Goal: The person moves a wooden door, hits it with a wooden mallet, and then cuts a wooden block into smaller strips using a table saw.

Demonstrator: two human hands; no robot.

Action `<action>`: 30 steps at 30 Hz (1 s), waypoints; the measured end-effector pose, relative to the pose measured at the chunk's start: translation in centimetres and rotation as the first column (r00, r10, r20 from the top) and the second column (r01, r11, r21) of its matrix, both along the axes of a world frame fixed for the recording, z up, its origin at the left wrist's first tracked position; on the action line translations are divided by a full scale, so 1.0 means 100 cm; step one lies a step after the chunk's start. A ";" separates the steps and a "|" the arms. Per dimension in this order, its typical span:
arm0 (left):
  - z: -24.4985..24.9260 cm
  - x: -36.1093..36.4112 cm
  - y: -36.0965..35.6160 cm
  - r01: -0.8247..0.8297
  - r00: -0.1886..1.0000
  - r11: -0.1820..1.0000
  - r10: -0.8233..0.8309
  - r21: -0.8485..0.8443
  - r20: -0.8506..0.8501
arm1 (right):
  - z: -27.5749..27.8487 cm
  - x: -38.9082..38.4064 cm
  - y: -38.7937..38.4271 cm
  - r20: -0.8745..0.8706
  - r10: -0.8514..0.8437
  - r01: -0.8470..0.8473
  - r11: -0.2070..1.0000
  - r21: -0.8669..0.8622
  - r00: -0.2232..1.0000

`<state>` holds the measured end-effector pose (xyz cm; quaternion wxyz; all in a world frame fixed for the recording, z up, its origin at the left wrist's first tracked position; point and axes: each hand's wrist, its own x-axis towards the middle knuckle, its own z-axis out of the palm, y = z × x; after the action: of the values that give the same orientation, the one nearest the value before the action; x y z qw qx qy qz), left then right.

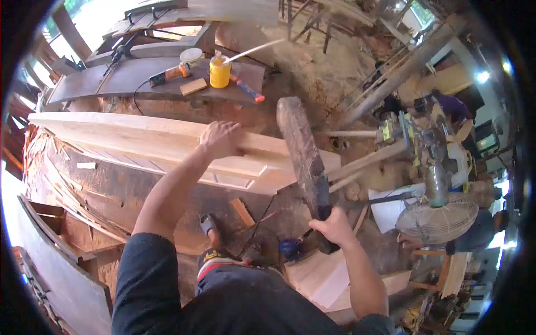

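My left hand (221, 139) rests on the upper edge of a long pale wooden panel (111, 128), its fingers curled over the wood. The panel stands tilted on edge and has slats or openings along its near side. In my right hand (334, 228) is the black handle of a long, dust-covered tool (301, 142) with a rounded far end. Its exact kind I cannot make out. The tool points away from me, just beyond the panel's right end. Below it on the floor lies a dark blue tool (290, 247), partly hidden.
Behind the panel, a dark curved board (125, 81) holds an orange grinder (170, 73), a yellow container (220, 72), a wood block (193, 86) and a hammer (245, 89). A fan (438, 219) stands right. Wood strips (84, 201) lie left. A person (452, 109) is far right.
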<state>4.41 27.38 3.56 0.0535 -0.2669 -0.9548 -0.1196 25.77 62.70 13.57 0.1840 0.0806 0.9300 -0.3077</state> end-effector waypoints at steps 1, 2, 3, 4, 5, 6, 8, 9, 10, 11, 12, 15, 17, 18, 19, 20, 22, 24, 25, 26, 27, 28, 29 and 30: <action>-0.002 0.012 0.002 -0.002 0.999 1.000 0.003 0.029 -0.035 | 0.010 0.005 -0.003 0.053 -0.040 0.047 0.990 -0.133 0.998; 0.000 0.009 0.006 -0.006 0.992 0.992 0.022 -0.126 0.124 | 0.023 0.013 -0.005 0.117 -0.082 0.110 0.960 -0.258 0.990; -0.001 0.005 0.003 -0.018 0.993 0.996 0.027 -0.082 0.111 | 0.043 0.005 -0.011 0.152 -0.105 0.156 0.910 -0.384 0.983; -0.009 0.005 0.001 -0.029 0.994 0.999 0.033 -0.038 0.106 | 0.078 0.004 -0.020 0.188 -0.128 0.195 0.894 -0.404 0.974; -0.016 0.006 -0.001 -0.039 0.994 0.999 0.038 0.006 0.106 | 0.108 0.010 -0.027 0.020 -0.168 0.160 0.891 -0.426 0.986; -0.020 0.005 -0.002 -0.041 0.994 0.999 0.039 0.020 0.102 | 0.132 0.015 -0.028 -0.146 -0.205 0.121 0.888 -0.444 0.968; -0.023 0.002 -0.002 -0.043 0.994 0.998 0.039 0.044 0.098 | 0.170 0.021 0.010 -0.362 -0.218 0.067 0.920 -0.386 0.907; -0.023 0.003 -0.003 -0.044 0.995 0.998 0.040 0.043 0.095 | 0.197 0.015 0.029 -0.530 -0.250 0.009 0.909 -0.416 0.811; -0.022 0.003 -0.003 -0.042 0.995 0.998 0.038 0.043 0.093 | 0.222 0.004 0.051 -0.670 -0.283 -0.075 0.889 -0.453 0.686; -0.020 0.003 -0.002 -0.039 0.995 0.998 0.035 0.045 0.092 | 0.246 -0.009 0.060 -0.770 -0.322 -0.161 0.864 -0.476 0.551; -0.019 0.003 -0.001 -0.035 0.996 0.999 0.032 0.038 0.088 | 0.270 -0.013 0.034 -0.785 -0.502 -0.018 0.838 -0.545 0.362; -0.016 0.003 0.000 -0.052 0.994 0.999 0.050 0.016 0.095 | 0.246 -0.030 0.030 -0.770 -0.534 -0.112 0.792 -0.600 0.350; -0.013 0.004 0.003 -0.076 0.990 0.997 0.076 -0.009 0.115 | 0.120 -0.023 0.010 -0.657 -0.540 0.130 0.814 -0.566 0.526; -0.020 0.003 0.003 -0.061 0.993 0.998 0.062 -0.014 0.096 | 0.038 -0.010 0.004 -0.530 -0.452 0.221 0.869 -0.443 0.717; -0.026 0.001 0.001 -0.069 0.995 0.997 0.070 -0.015 0.071 | -0.034 0.002 0.002 -0.273 -0.244 0.200 0.964 -0.177 0.931; -0.020 0.003 -0.001 -0.056 0.982 0.998 0.054 0.007 0.179 | -0.074 0.010 0.005 0.112 -0.117 0.111 0.992 0.055 0.987; -0.021 0.016 0.007 -0.016 0.990 0.998 0.024 -0.059 0.138 | -0.061 0.020 -0.002 0.093 -0.151 0.153 0.988 -0.021 0.984; -0.024 0.011 0.006 -0.133 0.990 0.985 0.138 -0.108 0.041 | -0.017 0.023 -0.006 0.061 -0.187 0.191 0.979 -0.076 0.981; -0.020 0.006 0.003 -0.073 0.985 0.994 0.085 -0.080 0.151 | 0.012 0.022 -0.011 0.228 -0.208 0.274 0.909 -0.313 0.951; -0.029 0.001 -0.001 -0.083 0.992 0.996 0.084 -0.015 0.097 | 0.042 0.023 -0.018 0.131 -0.246 0.279 0.866 -0.414 0.960; -0.042 0.001 0.000 -0.080 0.996 0.996 0.077 0.047 0.055 | 0.068 0.031 -0.023 0.052 -0.298 0.282 0.812 -0.510 0.953; -0.043 0.004 0.000 -0.083 0.996 0.995 0.081 0.047 0.046 | 0.090 0.035 -0.003 -0.099 -0.281 0.232 0.909 -0.348 0.955; -0.041 0.006 0.000 -0.086 0.996 0.995 0.084 0.047 0.040 | 0.116 0.038 0.016 -0.241 -0.232 0.196 0.967 -0.164 0.942; -0.038 0.006 -0.001 -0.086 0.996 0.995 0.085 0.045 0.032 | 0.158 0.042 0.006 -0.362 -0.387 0.221 0.879 -0.422 0.848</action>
<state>5.04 27.32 -0.20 0.0504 -0.2226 -0.9630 -0.1433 30.00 63.28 29.34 -0.0691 0.1231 0.8481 -0.5106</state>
